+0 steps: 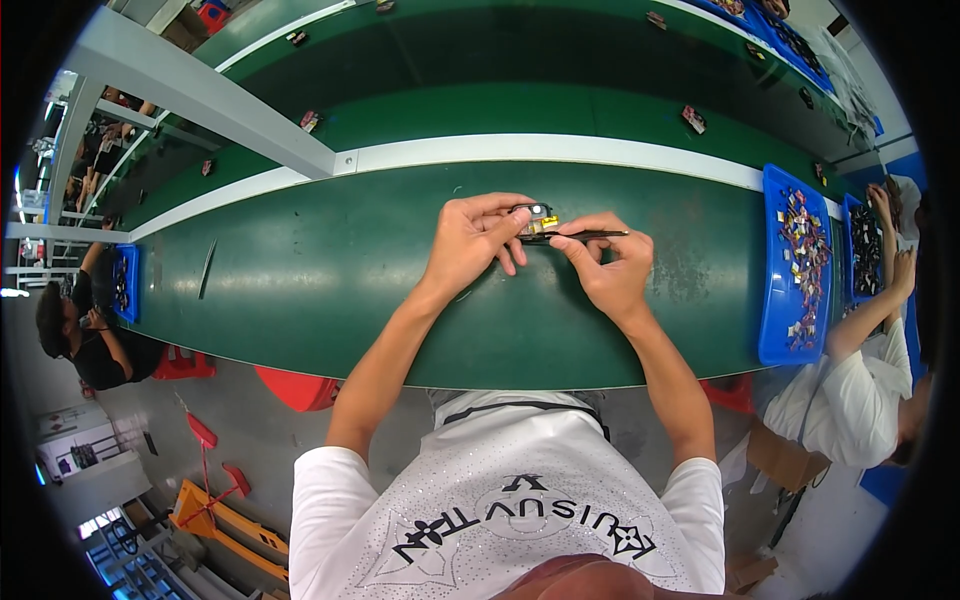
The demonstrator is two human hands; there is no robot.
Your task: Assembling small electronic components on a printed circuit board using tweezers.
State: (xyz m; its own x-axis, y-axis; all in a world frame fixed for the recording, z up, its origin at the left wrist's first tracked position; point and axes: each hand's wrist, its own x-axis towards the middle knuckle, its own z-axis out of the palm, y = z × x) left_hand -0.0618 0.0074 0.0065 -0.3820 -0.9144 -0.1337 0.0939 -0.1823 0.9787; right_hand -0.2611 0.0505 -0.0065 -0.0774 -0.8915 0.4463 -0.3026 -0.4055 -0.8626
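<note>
Above the green bench top (330,290), my left hand (462,243) is closed on a small black electronic casing (537,212). A yellow part (549,223) shows inside the casing. My right hand (622,268) pinches a slim dark tool (602,234) that looks like tweezers. Its tip reaches the casing's lower edge, close to the left fingertips. What the tip touches is too small to make out.
On the right stands a blue tray (772,300) of small coloured parts, with another blue tray (853,270) beyond it near a co-worker (850,390). A thin metal strip (207,270) lies left. Beyond the white rail (540,148), small assemblies dot a green belt (560,105).
</note>
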